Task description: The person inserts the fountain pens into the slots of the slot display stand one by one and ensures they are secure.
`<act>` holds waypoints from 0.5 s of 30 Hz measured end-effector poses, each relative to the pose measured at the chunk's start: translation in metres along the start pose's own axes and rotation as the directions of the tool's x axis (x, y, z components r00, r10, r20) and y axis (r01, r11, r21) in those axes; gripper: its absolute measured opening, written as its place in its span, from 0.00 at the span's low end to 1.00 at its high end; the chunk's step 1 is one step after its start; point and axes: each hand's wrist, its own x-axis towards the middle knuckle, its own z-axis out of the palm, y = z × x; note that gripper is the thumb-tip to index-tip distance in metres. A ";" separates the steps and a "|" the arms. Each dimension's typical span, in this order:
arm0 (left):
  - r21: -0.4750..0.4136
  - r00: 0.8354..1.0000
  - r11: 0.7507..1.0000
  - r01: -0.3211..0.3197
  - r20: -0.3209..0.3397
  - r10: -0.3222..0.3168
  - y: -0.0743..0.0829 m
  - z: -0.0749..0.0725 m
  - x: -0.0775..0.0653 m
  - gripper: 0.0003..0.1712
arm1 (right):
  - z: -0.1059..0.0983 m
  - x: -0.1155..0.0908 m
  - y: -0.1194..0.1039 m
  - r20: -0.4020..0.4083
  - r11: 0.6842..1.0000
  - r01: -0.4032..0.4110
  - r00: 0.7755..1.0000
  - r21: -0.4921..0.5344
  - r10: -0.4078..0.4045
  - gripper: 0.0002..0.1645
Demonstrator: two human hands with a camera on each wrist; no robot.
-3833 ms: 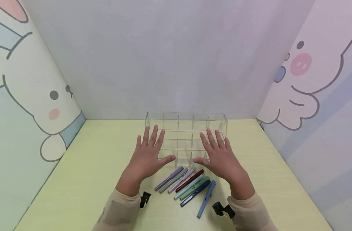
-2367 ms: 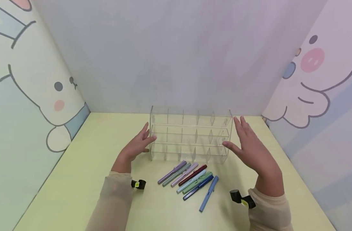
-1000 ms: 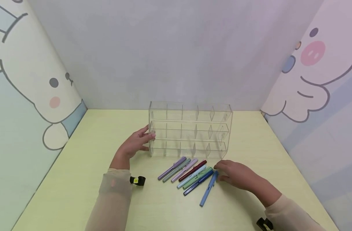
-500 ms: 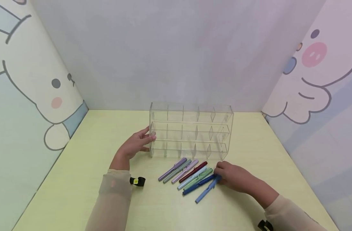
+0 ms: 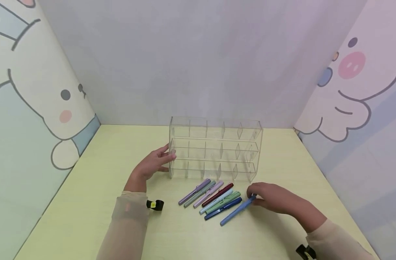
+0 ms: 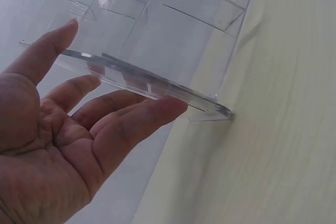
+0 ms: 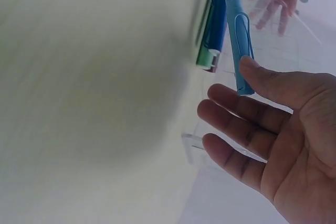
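A clear acrylic display rack (image 5: 214, 161) with three tiers of small compartments stands near the back of the table. My left hand (image 5: 152, 164) grips its left side panel (image 6: 142, 74), thumb on the front side and fingers behind. At the right, my right hand (image 5: 274, 198) pinches the cap end of a blue pen (image 5: 237, 212) between thumb and fingers. In the right wrist view this pen (image 7: 239, 30) shows its clip, and the other fingers are loosely bent. The pen's far end lies low over the table; whether it touches cannot be told.
Several capped pens lie slanted side by side before the rack: purple (image 5: 194, 192), grey-green (image 5: 199, 194), lilac (image 5: 209, 194), dark red (image 5: 217, 195), pale blue (image 5: 215, 202), green (image 5: 223, 203) and dark blue (image 5: 223, 208). A grey wall (image 5: 198, 65) stands behind the table.
Both hands came down from above the table; my left took hold of the rack's side. My right reached the blue pen, pinched its cap and swung that end to the right.
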 end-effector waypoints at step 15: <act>0.001 1.000 1.000 -0.012 0.011 0.012 -0.001 0.000 0.000 0.51 | -0.025 -0.008 -0.003 -0.004 0.934 0.036 0.999 0.356 -0.037 0.06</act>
